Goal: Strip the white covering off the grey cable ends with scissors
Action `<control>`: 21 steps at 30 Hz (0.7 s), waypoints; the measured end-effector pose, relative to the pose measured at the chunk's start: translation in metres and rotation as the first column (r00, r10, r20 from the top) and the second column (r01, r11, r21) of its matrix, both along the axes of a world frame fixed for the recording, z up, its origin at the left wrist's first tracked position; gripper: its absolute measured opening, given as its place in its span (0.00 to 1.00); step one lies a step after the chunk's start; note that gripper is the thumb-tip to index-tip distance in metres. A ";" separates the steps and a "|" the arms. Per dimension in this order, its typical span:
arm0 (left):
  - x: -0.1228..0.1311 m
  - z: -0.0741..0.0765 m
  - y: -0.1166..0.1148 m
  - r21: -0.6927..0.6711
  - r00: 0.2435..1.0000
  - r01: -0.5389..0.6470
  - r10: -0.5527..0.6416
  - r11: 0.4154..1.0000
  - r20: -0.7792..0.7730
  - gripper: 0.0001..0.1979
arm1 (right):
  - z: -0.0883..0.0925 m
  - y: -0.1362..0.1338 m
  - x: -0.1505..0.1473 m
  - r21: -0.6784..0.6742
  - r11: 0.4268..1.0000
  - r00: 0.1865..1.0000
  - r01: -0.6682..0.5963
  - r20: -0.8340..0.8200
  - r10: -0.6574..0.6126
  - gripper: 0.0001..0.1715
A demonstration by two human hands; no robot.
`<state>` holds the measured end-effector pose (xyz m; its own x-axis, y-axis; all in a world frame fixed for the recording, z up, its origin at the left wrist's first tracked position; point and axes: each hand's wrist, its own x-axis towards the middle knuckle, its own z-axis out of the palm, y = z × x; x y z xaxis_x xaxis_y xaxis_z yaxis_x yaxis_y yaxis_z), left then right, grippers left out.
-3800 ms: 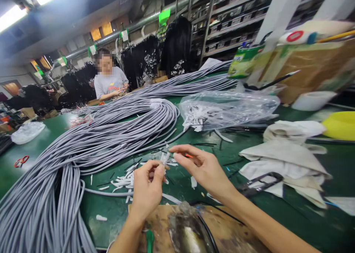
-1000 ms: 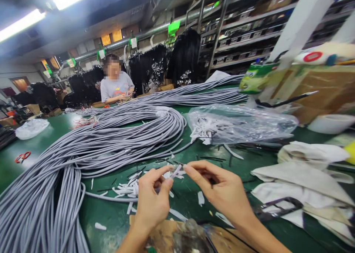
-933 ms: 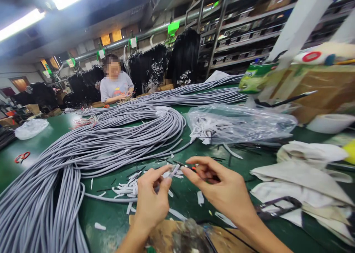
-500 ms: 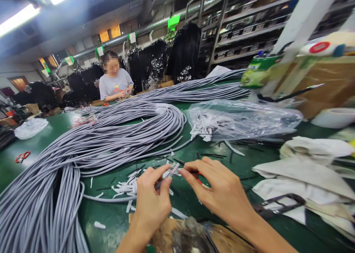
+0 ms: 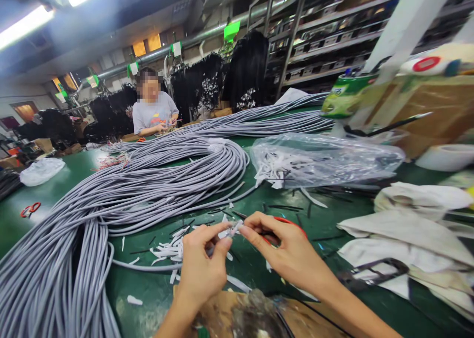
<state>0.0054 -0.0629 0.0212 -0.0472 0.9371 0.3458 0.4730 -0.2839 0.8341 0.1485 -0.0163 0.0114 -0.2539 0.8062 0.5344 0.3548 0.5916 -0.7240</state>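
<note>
My left hand (image 5: 203, 268) pinches the end of a single grey cable (image 5: 148, 267) that trails off to the left across the green table (image 5: 48, 195). White strips stick out of the cable end (image 5: 232, 228) at my fingertips. My right hand (image 5: 285, 253) meets it from the right, fingertips at that end, and holds a small tool with a red loop handle (image 5: 289, 222). The tool's working end is hidden by my fingers. White scraps (image 5: 168, 251) lie on the table just left of my hands.
A large bundle of grey cables (image 5: 122, 190) sweeps across the table's left and back. A clear plastic bag of white scraps (image 5: 318, 160) lies behind my hands, white cloths (image 5: 407, 224) to the right, red scissors (image 5: 28, 210) at far left. A person (image 5: 153, 112) works at the far side.
Both hands stay together at the cable end. The red handle in my right hand has swung up into view above my knuckles.
</note>
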 end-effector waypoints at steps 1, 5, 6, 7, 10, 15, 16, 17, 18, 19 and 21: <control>-0.001 0.000 0.000 -0.016 1.000 0.016 -0.016 1.000 0.019 0.13 | 0.001 0.000 -0.001 -0.065 0.997 0.999 -0.032 -0.027 0.030 0.20; -0.001 0.000 0.000 -0.064 0.998 0.037 -0.034 0.997 0.051 0.13 | 0.004 -0.002 -0.005 -0.242 0.962 0.986 -0.129 -0.134 0.098 0.24; -0.001 0.000 0.000 -0.076 0.997 0.036 -0.031 0.996 0.067 0.13 | 0.005 -0.002 -0.005 -0.266 0.954 0.983 -0.138 -0.153 0.100 0.25; 0.000 -0.001 0.000 -0.093 0.996 0.038 -0.030 0.995 0.088 0.13 | 0.006 -0.003 -0.005 -0.283 0.948 0.980 -0.147 -0.170 0.102 0.26; 0.003 -0.004 0.000 -0.155 0.989 0.056 -0.034 0.986 0.145 0.14 | 0.008 -0.005 -0.004 -0.300 0.936 0.967 -0.187 -0.222 0.122 0.29; 0.005 -0.006 0.003 -0.154 0.996 -0.052 0.063 0.987 0.070 0.11 | 0.005 -0.004 0.003 -0.297 0.921 0.927 -0.254 -0.348 0.143 0.30; 0.004 -0.005 0.003 -0.140 0.994 -0.080 0.089 0.987 0.060 0.10 | 0.005 -0.003 0.003 -0.294 0.929 0.923 -0.223 -0.371 0.104 0.29; 0.004 -0.005 0.003 -0.126 0.992 -0.101 0.110 0.987 0.064 0.09 | 0.004 -0.002 0.004 -0.287 0.943 0.923 -0.170 -0.382 0.050 0.28; 0.004 -0.005 0.003 -0.114 0.989 -0.116 0.126 0.987 0.082 0.09 | 0.004 -0.002 0.003 -0.277 0.955 0.927 -0.108 -0.375 -0.004 0.26; 0.003 -0.004 0.003 -0.106 0.985 -0.123 0.135 0.987 0.108 0.08 | 0.003 -0.002 0.002 -0.263 0.963 0.935 -0.054 -0.352 -0.044 0.23; 0.002 -0.005 0.003 -0.094 0.977 -0.125 0.139 0.988 0.161 0.07 | 0.003 -0.004 -0.002 -0.230 0.973 0.961 -0.013 -0.272 -0.052 0.17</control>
<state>0.0076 -0.0603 0.0166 -0.2229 0.9437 0.2444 0.3546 -0.1550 0.9221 0.1469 -0.0208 0.0146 -0.1066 0.9178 0.3825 0.1333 0.3944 -0.9092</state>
